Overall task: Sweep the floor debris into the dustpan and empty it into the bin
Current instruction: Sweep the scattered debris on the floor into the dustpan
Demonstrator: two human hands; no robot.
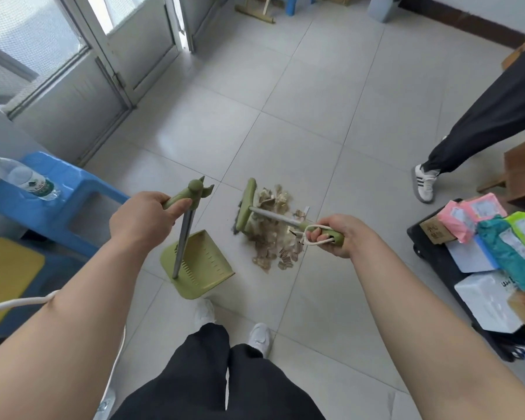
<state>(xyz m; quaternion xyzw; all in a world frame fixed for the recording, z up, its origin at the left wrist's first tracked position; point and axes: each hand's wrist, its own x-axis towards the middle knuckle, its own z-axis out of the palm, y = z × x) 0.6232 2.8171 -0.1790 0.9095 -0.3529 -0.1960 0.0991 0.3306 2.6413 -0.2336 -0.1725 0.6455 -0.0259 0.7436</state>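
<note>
Two grips: left fingers [178, 206] clasp ribbed green plastic dustpan [208, 269], right fingers [315, 236] broom [245, 207].

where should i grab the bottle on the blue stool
Round its clear body, above the label, coming in from the right. The bottle stands upright on the stool, a pale surface crowds its left, and the round body suits a wrap grip.

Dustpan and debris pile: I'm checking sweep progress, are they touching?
Apart. The head view shows a strip of bare floor between the dustpan and the debris pile.
</note>
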